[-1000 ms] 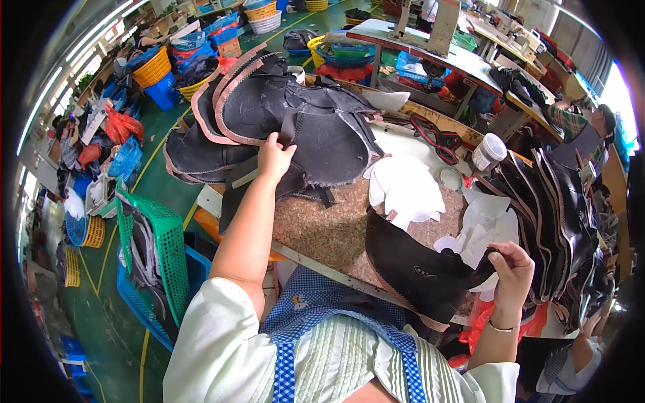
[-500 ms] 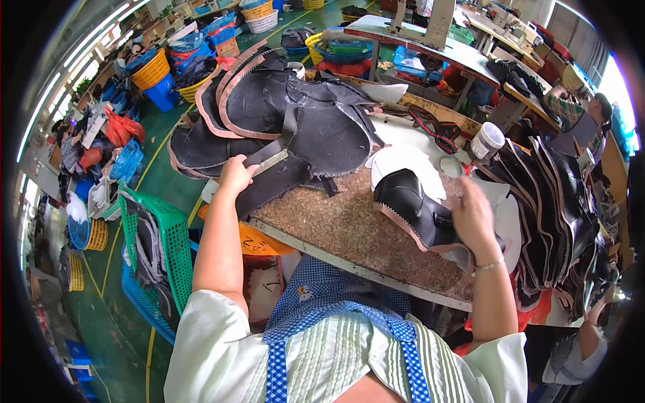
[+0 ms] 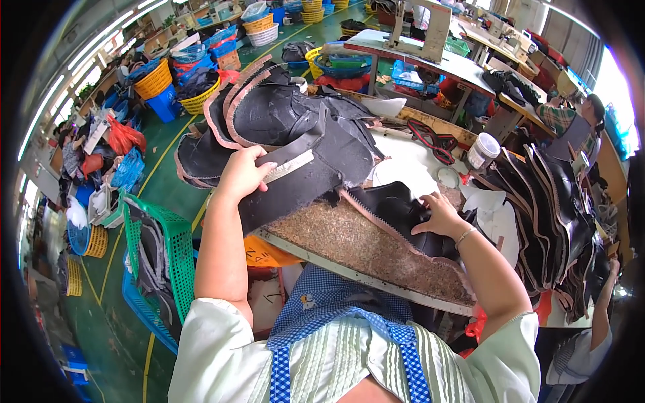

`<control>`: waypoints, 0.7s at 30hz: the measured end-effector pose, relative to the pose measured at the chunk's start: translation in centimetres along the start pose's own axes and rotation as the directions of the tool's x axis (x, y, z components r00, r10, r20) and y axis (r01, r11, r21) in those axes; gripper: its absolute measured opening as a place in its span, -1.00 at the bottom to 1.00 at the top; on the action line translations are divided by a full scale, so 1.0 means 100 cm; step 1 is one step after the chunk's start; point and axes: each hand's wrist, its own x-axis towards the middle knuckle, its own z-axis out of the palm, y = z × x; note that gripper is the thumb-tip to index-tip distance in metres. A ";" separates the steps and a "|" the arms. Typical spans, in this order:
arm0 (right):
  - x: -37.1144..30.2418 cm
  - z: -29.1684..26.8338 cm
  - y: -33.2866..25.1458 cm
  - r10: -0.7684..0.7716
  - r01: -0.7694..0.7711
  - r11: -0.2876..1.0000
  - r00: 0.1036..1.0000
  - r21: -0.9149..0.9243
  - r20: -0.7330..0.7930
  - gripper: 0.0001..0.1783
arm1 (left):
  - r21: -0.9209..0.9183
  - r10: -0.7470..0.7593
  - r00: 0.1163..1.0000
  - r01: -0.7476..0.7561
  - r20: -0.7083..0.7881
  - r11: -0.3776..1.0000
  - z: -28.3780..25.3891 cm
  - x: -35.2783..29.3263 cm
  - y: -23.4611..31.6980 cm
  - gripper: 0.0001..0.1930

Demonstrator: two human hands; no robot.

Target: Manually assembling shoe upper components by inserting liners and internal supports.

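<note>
My left hand (image 3: 246, 176) pinches the end of a black strip (image 3: 306, 142) between thumb and fingers. A narrow pale strip (image 3: 290, 166) runs along its lower side. Beneath and behind it lies a heap of black leather-like pieces (image 3: 265, 111) with pink zigzag edging. My right hand (image 3: 440, 218) rests on a shaped black piece (image 3: 390, 205) with the same kind of edging, thumb and fingers spread apart. This piece lies at the right of the speckled brown worktop (image 3: 336, 232), its edging facing me. Part of it is hidden under my right hand.
White sheets (image 3: 406, 164), a white tub (image 3: 484, 150) and red-and-black scissors (image 3: 433, 141) lie at the back. More edged black pieces (image 3: 547, 215) stand in a row at right. A green basket (image 3: 175, 258) stands at left; another person's arm (image 3: 603, 302) shows far right.
The black piece under my right hand has turned and spread flatter, its edging now reaching farther left. My right hand has moved left onto it. My left hand has shifted slightly right with the strip.
</note>
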 end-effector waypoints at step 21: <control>-0.091 -0.093 -0.177 -0.434 0.446 0.803 0.892 0.396 -0.126 -0.80 | -0.001 0.654 0.621 -0.725 0.433 0.689 0.041 -0.038 0.151 -0.85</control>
